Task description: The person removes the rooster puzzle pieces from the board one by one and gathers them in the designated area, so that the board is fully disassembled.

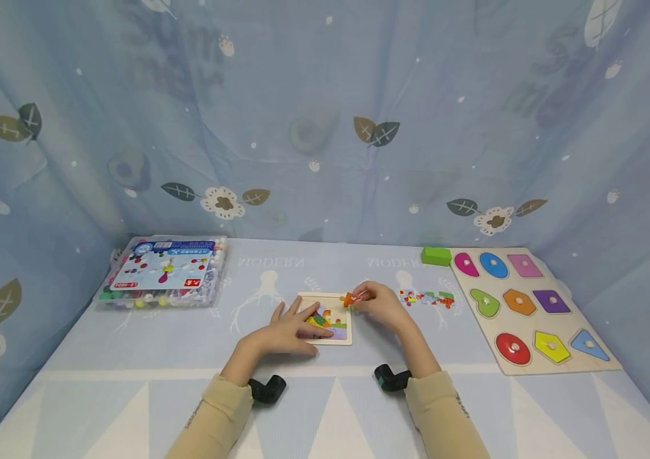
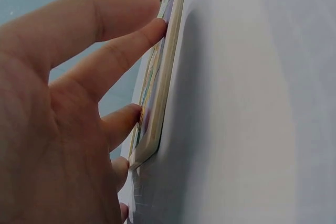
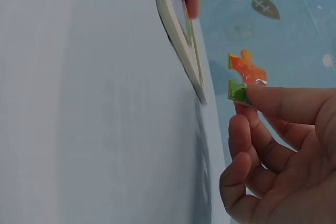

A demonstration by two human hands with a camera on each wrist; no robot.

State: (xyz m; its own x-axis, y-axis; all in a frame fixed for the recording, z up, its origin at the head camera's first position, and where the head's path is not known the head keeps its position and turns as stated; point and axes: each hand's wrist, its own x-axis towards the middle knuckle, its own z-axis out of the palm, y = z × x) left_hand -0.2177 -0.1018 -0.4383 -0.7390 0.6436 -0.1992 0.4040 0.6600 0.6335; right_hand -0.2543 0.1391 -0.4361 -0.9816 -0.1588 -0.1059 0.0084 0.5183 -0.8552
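A small wooden jigsaw tray (image 1: 325,296) lies on the table with part of its colourful picture filled in. My left hand (image 1: 286,331) is spread over the tray's left side, fingers straight and fingertips on its surface, hiding part of the picture. At the tray's upper right corner, my right hand (image 1: 381,307) pinches an orange and green jigsaw piece (image 3: 249,73) between thumb and fingers. The right wrist view shows this piece held up beyond the tray's edge. Just right of that hand, several loose jigsaw pieces (image 1: 445,299) lie in a row.
To the left stands a clear plastic box (image 1: 218,271) of small coloured parts. On the right lies a wooden shape board (image 1: 497,331) with knobbed pieces, a green block (image 1: 436,256) at its upper left corner. A patterned curtain (image 1: 313,95) hangs behind the table.
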